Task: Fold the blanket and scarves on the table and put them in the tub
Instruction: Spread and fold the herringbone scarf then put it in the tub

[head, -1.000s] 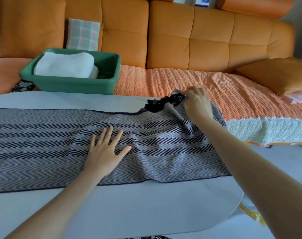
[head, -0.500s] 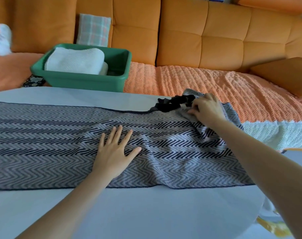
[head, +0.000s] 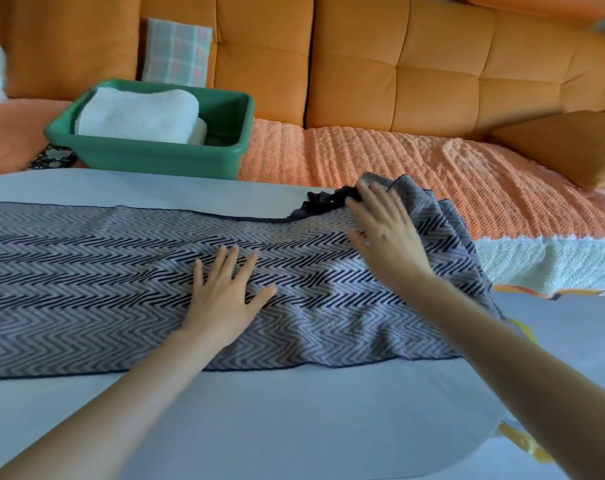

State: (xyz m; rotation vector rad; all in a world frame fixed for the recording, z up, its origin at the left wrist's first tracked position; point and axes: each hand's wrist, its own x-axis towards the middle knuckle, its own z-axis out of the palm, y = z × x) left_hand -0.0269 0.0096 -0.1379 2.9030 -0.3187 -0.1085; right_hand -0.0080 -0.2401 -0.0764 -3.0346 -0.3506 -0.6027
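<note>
the left hand (head: 221, 299) is lying flat, fingers spread, pressing the herringbone scarf (head: 86, 271) on the table (head: 259, 427). the right hand (head: 384, 233) is reaching over the scarf's bunched end, fingers extended but blurred. the green tub (head: 162, 161) is sitting on the sofa (head: 398, 81), holding a folded white blanket (head: 138, 116).

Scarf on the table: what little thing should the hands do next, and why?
Probably the right hand should grip the bunched end of the scarf and draw it flat. That end is crumpled and droops off the table, while the left hand lies flat on the smooth middle.
</note>
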